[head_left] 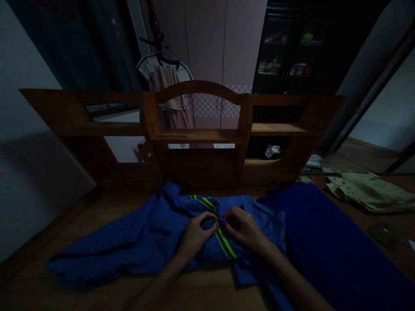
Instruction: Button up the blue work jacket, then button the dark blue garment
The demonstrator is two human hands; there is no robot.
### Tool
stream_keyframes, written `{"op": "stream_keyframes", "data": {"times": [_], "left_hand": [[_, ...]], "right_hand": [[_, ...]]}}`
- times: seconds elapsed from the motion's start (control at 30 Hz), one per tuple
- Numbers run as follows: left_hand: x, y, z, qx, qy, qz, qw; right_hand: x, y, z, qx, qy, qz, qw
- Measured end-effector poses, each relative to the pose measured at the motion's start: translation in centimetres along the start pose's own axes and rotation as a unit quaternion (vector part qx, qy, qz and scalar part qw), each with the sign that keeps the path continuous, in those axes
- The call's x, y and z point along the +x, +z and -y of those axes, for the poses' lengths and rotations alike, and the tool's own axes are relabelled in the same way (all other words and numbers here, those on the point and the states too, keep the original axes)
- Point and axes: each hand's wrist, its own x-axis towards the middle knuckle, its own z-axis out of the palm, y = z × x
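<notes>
A blue jacket [142, 242] with a yellow-green stripe [223, 242] lies spread on the wooden floor [97, 211] in front of me. My left hand [196, 233] pinches the cloth at the jacket's front, fingers closed on it. My right hand [244, 229] pinches the same spot from the other side, fingertips almost meeting the left ones right at the stripe. What sits between the fingertips is too small to make out in the dim light.
A second dark blue garment [327, 242] lies to the right of the jacket. A pale crumpled cloth [369, 192] lies at the far right. A wooden shelf unit [197, 134] stands just behind the jacket. Clothes hang on a rack [165, 77] beyond it.
</notes>
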Motion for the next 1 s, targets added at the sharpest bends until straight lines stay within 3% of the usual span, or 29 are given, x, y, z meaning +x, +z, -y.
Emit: {"op": "stream_keyframes", "data": {"times": [0.3,0.73,1.0], "left_hand": [[0.1,0.1,0.2,0.008,0.018,0.01,1.0],[0.2,-0.2,0.1,-0.027,0.009,0.029,0.999],[0.2,0.2,0.3,-0.015,0.021,0.012,1.0]], "right_hand": [[-0.4,0.3,0.7,-0.057,-0.045,0.055,0.996],[-0.6,-0.8,1.9,-0.072,-0.041,0.069,0.994],[-0.5,0.6,0.9,-0.161,-0.045,0.054,0.984]]}}
